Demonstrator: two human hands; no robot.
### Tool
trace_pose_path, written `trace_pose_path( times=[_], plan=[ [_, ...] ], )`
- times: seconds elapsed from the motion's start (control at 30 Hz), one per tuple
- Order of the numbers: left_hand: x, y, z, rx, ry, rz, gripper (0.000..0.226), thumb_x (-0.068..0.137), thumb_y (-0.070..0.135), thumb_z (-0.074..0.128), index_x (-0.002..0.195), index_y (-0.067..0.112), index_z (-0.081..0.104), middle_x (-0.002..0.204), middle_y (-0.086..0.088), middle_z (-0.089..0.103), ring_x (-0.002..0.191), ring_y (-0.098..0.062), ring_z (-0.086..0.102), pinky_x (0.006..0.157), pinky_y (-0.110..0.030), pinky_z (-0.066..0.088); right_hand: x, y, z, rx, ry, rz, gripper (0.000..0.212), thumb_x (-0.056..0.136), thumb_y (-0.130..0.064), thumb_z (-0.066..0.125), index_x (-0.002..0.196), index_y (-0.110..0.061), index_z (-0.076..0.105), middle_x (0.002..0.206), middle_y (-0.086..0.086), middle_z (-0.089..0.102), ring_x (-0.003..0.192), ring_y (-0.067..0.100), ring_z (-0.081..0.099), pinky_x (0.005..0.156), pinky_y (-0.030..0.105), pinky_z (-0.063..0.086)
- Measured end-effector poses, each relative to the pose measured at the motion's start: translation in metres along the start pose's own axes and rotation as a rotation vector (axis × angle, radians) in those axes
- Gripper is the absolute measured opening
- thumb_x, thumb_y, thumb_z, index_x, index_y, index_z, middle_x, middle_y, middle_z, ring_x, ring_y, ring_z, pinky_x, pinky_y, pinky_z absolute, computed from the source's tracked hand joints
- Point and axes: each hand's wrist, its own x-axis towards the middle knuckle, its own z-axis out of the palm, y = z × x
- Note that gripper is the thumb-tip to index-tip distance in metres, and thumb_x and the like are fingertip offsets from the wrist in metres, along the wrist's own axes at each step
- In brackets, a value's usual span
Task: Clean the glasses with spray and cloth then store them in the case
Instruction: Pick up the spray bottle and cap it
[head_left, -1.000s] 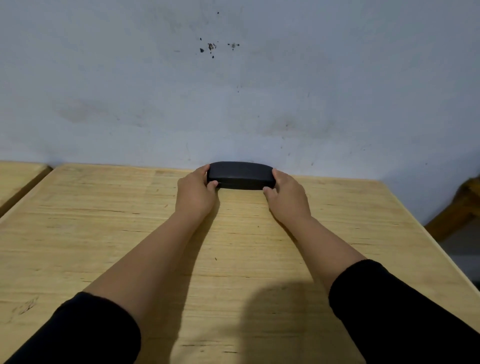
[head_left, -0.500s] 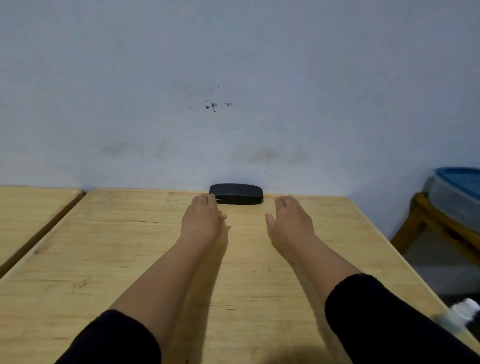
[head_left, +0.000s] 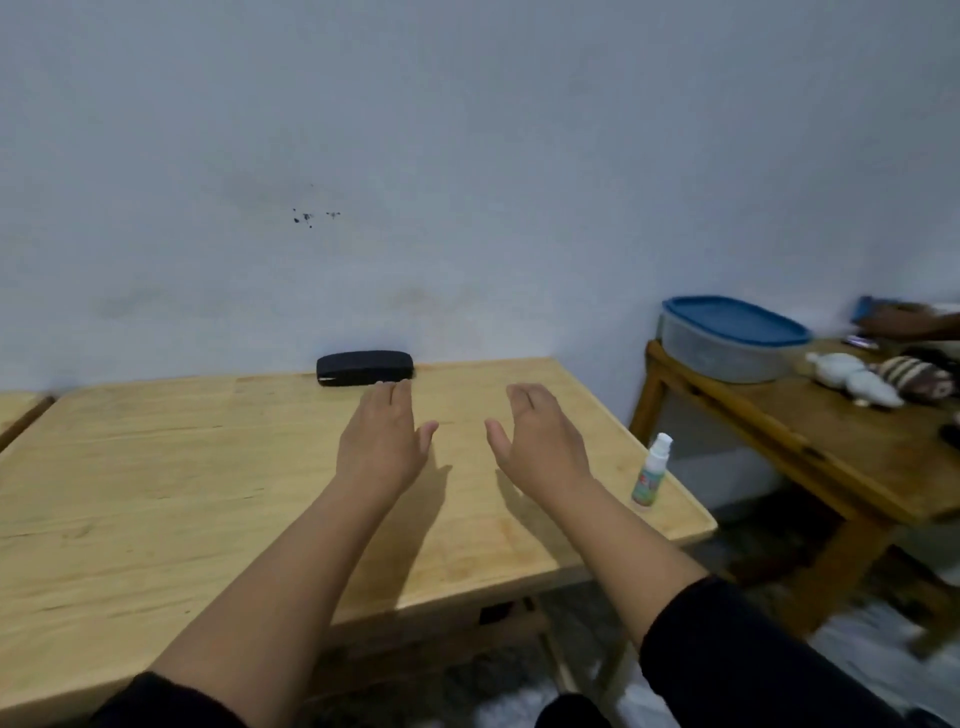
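Observation:
The black glasses case (head_left: 364, 368) lies closed at the far edge of the wooden table (head_left: 156, 478), against the wall. My left hand (head_left: 383, 441) hovers just in front of it, fingers straight, holding nothing. My right hand (head_left: 540, 439) is beside it to the right, also with straight fingers and empty. A small spray bottle (head_left: 651, 473) with a white cap stands upright near the table's right edge, right of my right hand. Neither glasses nor a cloth are in view.
A second wooden table (head_left: 810, 447) stands to the right with a blue-lidded plastic container (head_left: 732, 338) and soft toys (head_left: 878, 379) on it. A gap of floor separates the two tables. Another table's edge (head_left: 21, 410) shows at far left.
Both hands let go of the case and drew back toward me with fingers straightened. The view swung right, bringing the spray bottle and the side table into sight.

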Motion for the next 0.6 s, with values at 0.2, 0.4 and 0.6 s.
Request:
trace_pose_path(
  times=[0.2, 0.4, 0.6],
  plan=[
    [-0.039, 0.047, 0.026, -0.124, -0.082, 0.036, 0.060, 0.090, 0.041, 0.048, 0.140, 0.015, 0.027, 0.143, -0.007, 0.035, 0.128, -0.022, 0.037, 0.097, -0.034, 0.041, -0.075, 0.038, -0.008, 0.103, 0.092, 0.068, 0.052, 0.094, -0.033, 0.049, 0.138, -0.006, 0.042, 0.143, 0.009, 0.044, 0.136, 0.022, 0.035, 0.107, 0.031, 0.034],
    [-0.066, 0.088, 0.065, -0.233, -0.218, 0.105, 0.054, 0.090, 0.040, 0.049, 0.138, 0.018, 0.034, 0.141, -0.003, 0.040, 0.128, -0.019, 0.039, 0.103, -0.028, 0.033, -0.127, 0.079, 0.001, 0.235, 0.195, 0.244, 0.040, 0.092, -0.025, 0.056, 0.129, -0.011, 0.054, 0.129, 0.007, 0.056, 0.122, 0.022, 0.051, 0.100, 0.028, 0.040],
    [-0.074, 0.104, 0.092, -0.242, -0.242, 0.168, 0.048, 0.090, 0.040, 0.047, 0.132, 0.018, 0.044, 0.136, -0.001, 0.047, 0.122, -0.017, 0.043, 0.099, -0.025, 0.035, -0.126, 0.107, 0.003, 0.372, 0.348, 0.458, 0.038, 0.091, -0.021, 0.059, 0.128, -0.011, 0.056, 0.127, 0.007, 0.058, 0.118, 0.022, 0.054, 0.091, 0.020, 0.035]
  ],
)
